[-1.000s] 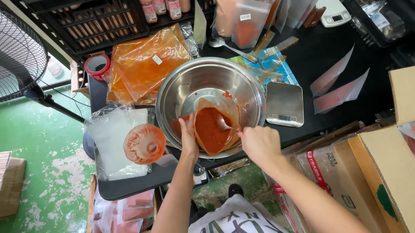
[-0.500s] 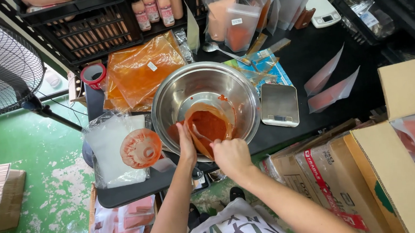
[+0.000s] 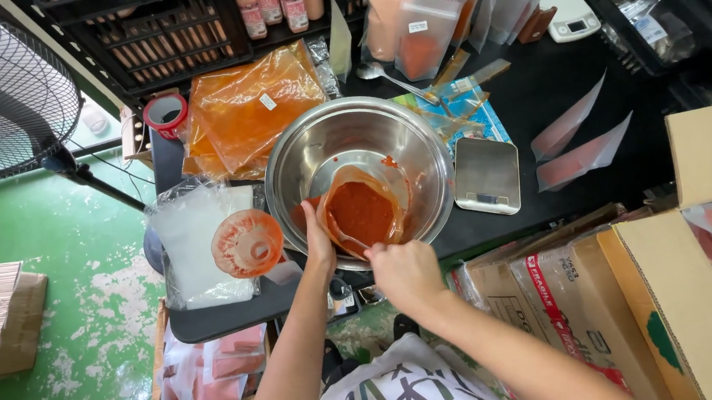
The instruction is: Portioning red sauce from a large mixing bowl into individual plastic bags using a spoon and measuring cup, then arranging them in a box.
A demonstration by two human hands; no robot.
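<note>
A round orange lid [image 3: 247,243] lies on the desk [image 3: 229,313]. Next to it, the left hand [image 3: 319,247] holds the edge of a bag of red sauce [image 3: 360,212] inside the big metal bowl [image 3: 360,174]. The right hand [image 3: 404,272] grips the bag's near edge. A small silver scale [image 3: 487,175] sits farther right.

My left hand [image 3: 319,247] is raised, palm turned right, fingers straight and pressed together. My right hand [image 3: 406,270] sits just beside it, curled closed, knuckles up; both forearms angle inward.
</note>
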